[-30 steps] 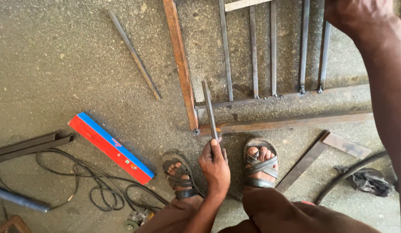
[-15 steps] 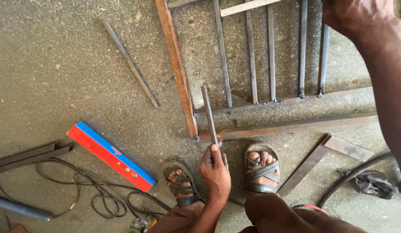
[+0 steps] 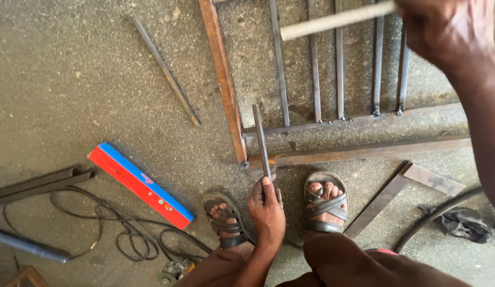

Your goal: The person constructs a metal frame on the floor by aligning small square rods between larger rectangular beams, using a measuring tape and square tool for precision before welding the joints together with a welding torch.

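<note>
My left hand [image 3: 266, 204] grips the near end of a short flat metal bar [image 3: 260, 139]. The bar stands tilted against the corner of a rusty metal frame [image 3: 224, 79] that lies on the concrete floor. Several thin upright bars [image 3: 314, 69] are fixed to the frame's cross rail [image 3: 364, 152]. My right hand [image 3: 444, 33] is raised at the top right, shut around a pale wooden handle [image 3: 332, 21] that points left; the handle's head is out of view. My sandalled feet [image 3: 324, 204] stand on either side of my left hand.
A red and blue spirit level [image 3: 141, 185] lies left of my feet, with a loose black cable [image 3: 125, 229] below it. A loose rod [image 3: 165, 69], angle iron [image 3: 40, 183], a steel square [image 3: 401, 188], a hose [image 3: 433, 215] and a dark rag [image 3: 465, 223] lie around.
My right hand has moved lower into view and the wooden handle now shows across the frame's top. My left hand still holds the short bar in the same spot.
</note>
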